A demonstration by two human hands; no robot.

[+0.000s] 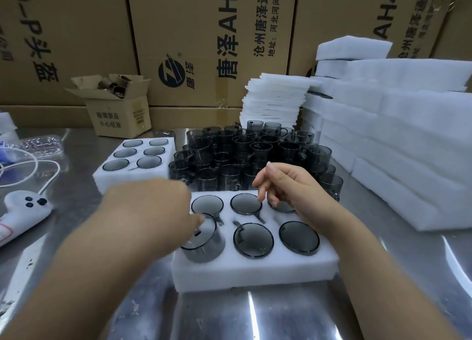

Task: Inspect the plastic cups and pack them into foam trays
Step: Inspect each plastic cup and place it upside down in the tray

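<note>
A white foam tray [255, 273] lies in front of me on the metal table. Dark smoky plastic cups [253, 239] sit in most of its holes, rims up. One cup [204, 240] stands tilted and only partly sunk in the front-left hole. My left hand [153, 212], blurred by motion, grips that cup at its rim. Over the tray's back-right hole my right hand [293, 194] hovers with loosely curled fingers and holds nothing. Behind the tray is a dense heap of loose cups [255, 150].
A second foam tray [102, 179], filled with cups, lies at the back left. Stacks of white foam [383, 148] rise on the right. A small open cardboard box [120, 115] and big cartons [204, 46] line the back. A white corded device [23, 209] lies at the left.
</note>
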